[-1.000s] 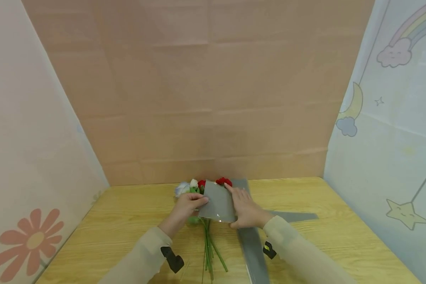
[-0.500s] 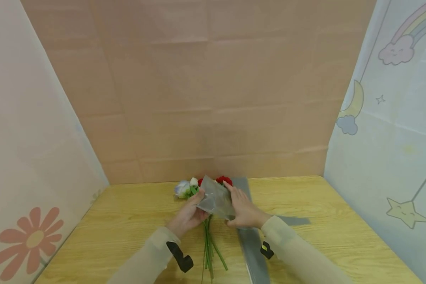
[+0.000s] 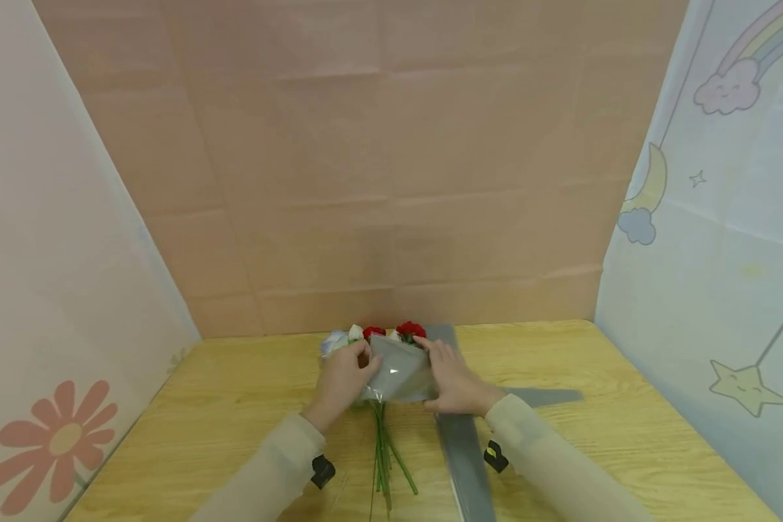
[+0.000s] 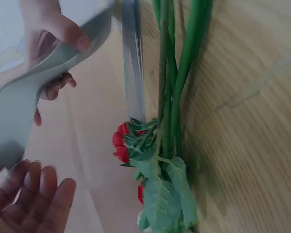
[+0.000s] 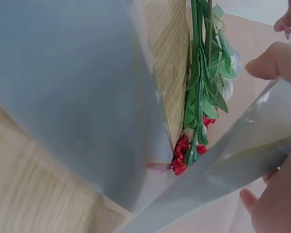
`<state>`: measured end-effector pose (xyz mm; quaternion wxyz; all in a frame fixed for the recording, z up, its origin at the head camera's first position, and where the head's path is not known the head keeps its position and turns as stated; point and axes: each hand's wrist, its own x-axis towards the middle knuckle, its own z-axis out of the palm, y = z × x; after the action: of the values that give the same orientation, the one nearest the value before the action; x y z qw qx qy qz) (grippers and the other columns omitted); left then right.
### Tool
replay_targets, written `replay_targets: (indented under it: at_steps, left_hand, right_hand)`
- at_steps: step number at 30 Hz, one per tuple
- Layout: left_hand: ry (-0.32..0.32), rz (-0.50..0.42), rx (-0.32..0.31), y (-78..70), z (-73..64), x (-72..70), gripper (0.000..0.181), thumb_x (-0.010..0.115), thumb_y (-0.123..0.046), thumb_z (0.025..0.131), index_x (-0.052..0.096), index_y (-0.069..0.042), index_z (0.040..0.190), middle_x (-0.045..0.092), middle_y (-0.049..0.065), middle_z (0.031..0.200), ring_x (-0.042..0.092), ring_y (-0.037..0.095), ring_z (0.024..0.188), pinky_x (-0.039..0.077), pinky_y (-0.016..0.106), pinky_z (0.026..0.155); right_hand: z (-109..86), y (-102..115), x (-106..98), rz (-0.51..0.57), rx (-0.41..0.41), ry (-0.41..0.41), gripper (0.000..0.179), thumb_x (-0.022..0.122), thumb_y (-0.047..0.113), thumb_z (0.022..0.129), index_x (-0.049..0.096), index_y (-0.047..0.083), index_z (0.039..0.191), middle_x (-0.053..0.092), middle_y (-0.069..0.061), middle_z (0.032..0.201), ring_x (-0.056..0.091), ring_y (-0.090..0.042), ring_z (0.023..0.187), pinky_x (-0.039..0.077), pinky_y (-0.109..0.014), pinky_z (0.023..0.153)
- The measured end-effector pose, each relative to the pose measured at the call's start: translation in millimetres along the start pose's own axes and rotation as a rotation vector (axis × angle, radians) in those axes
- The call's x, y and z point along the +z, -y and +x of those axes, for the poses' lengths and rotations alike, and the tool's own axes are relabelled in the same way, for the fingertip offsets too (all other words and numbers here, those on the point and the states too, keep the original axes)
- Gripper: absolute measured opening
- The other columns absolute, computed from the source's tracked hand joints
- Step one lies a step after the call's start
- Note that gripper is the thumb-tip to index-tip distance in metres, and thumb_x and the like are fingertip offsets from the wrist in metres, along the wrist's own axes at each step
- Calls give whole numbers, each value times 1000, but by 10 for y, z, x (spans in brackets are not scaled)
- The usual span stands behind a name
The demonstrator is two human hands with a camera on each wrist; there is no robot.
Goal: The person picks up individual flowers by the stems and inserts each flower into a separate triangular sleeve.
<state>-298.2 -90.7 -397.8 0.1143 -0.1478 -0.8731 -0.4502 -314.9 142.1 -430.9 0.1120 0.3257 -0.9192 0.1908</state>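
A grey sheet of wrapping paper (image 3: 401, 371), shiny like film, is held above the flowers in the head view. My left hand (image 3: 341, 378) pinches its left edge with curled fingers. On the right side, my right hand (image 3: 455, 380) grips the sheet, thumb on one side and fingers on the other, as the left wrist view shows. Below it lie long-stemmed flowers: red carnations (image 3: 411, 330), a white bud (image 3: 355, 333) and a pale blue bloom (image 3: 334, 341). Their green stems (image 3: 383, 457) point towards me. The sheet hides the flowers' middle.
A long strip of grey wrapping (image 3: 466, 464) lies right of the stems on the wooden table (image 3: 235, 435). Another grey piece (image 3: 544, 396) pokes out beyond my right wrist. A brown backdrop (image 3: 391, 181) closes off the rear, with printed cloth (image 3: 724, 290) at the right.
My left hand has turned and shifted its hold along the sheet's left edge. The sheet crumpled half a second ago and is flatter now. My right hand has barely moved.
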Motion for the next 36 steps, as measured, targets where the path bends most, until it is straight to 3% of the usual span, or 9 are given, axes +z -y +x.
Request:
replay_targets:
  at_steps: [2,5,9,11,13,17,22,31,36]
  left_hand:
    - [91,30,-46,-41,-1,-33,32,73,-36,86,62,-7,94,61,0,77,54,9,61,48,23,54]
    - [210,-32,-148,-89,11,-38,45,77,-38,82,63,1,101,63,4,80,56,11,62,49,26,56]
    - [172,175,-58,-90,21,-38,22,75,-19,84,59,-5,77,53,1,64,44,9,52,38,23,49]
    - [149,184,-29,-74,25,-42,15,71,-13,86,60,-6,79,58,3,70,47,10,54,38,24,50]
    - [188,67,-49,-54,30,-41,10,68,-12,89,62,-4,90,64,10,84,56,14,63,44,25,55]
    - [327,-322,-200,-8,52,-29,36,63,-14,94,54,6,123,60,25,119,66,29,95,57,34,69]
    - [375,-639,-322,24,65,-41,47,61,-10,95,44,3,137,58,24,125,67,31,100,59,41,76]
    - [388,-565,-373,45,49,-86,52,70,-18,89,49,3,132,63,20,116,68,23,89,58,44,76]
    - [329,-375,-365,8,54,-79,47,78,-17,82,60,5,119,67,18,108,68,23,83,59,44,71]
  right_hand:
    - [-2,-15,-12,-29,-2,17,109,80,25,65,16,6,151,42,-6,114,38,-20,102,34,-41,91]
    - [-6,-12,-34,-49,7,36,109,80,25,66,15,7,151,41,-6,115,37,-21,103,34,-43,94]
    - [-9,11,-49,-50,-1,29,110,82,24,66,14,9,152,42,-6,115,38,-21,105,33,-48,99]
    - [-7,21,-42,-41,-11,27,110,82,23,67,13,9,152,41,-5,111,38,-21,103,33,-48,96]
    - [-8,32,-32,-25,-6,39,112,82,25,68,10,11,153,41,-6,113,38,-22,105,33,-48,97]
    - [-24,47,-30,10,34,59,122,84,38,69,2,12,155,40,-14,134,37,-31,127,29,-57,107]
    - [-34,20,-38,9,72,46,125,86,40,65,5,11,156,38,-16,145,32,-35,137,24,-60,111]
    - [-44,-34,-7,-75,40,-1,109,82,30,66,20,10,153,45,-8,122,45,-25,112,37,-49,98]
    - [-56,-32,-10,-118,29,-25,109,83,31,66,21,10,153,43,-8,120,43,-26,110,35,-52,101]
